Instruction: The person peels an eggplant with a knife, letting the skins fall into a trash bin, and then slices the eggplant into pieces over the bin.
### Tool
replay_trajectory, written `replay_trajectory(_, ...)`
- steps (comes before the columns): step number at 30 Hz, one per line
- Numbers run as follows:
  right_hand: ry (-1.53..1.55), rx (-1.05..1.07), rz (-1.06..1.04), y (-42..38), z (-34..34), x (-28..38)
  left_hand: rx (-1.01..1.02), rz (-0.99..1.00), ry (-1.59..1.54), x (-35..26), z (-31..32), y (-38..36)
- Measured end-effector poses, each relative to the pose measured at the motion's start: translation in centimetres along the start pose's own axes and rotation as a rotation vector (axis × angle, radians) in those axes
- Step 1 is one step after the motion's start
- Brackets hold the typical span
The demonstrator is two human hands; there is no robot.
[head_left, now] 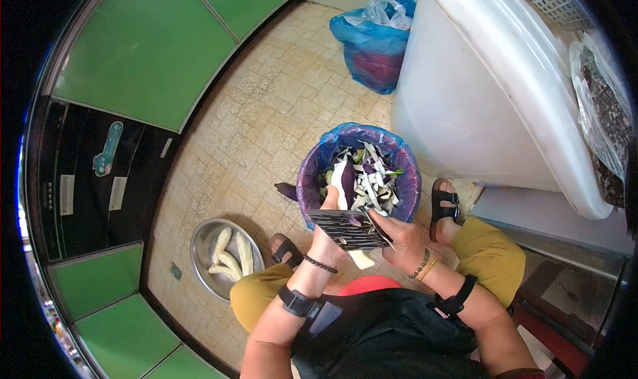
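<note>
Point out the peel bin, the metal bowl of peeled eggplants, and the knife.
peel bin [312,173], head view, left rim.
metal bowl [199,249], head view, bare left rim.
knife [345,229], head view, blade face.

A dark ridged board [347,229] hides most of the left hand [330,227] and the fingers of the right hand [399,236]. The eggplant [345,183] is partly covered behind it.
</note>
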State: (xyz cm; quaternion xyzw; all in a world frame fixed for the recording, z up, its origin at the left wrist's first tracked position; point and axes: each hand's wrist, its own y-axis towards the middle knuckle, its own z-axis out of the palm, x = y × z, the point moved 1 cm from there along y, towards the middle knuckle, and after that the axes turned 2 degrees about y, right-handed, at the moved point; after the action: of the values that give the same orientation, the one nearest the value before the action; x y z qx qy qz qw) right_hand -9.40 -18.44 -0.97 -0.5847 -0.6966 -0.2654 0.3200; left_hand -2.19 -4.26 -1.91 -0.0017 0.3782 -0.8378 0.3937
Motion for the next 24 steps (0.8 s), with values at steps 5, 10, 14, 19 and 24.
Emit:
replay_trajectory(5,0.173,0.037,-0.151,0.4,-1.1,1.9,-0.401,-0.004,0.302,-2.5,2.3,-0.7)
replay_trajectory(10,0.205,0.099,-0.204,0.4,-1.3,2.7,-0.367,0.099,0.323,-2.5,2.9,-0.9)
replay_trajectory(14,0.124,0.042,-0.182,0.3,-1.3,2.2,-0.320,0.040,0.353,-0.9,0.1,0.8)
replay_trajectory(19,0.060,0.018,-0.160,0.3,-1.0,1.9,-0.253,-0.053,0.294,-0.3,-1.6,1.3)
replay_trajectory(24,0.076,-0.014,-0.147,0.2,-0.4,1.4,-0.226,-0.096,0.140,-0.3,-0.7,0.9)
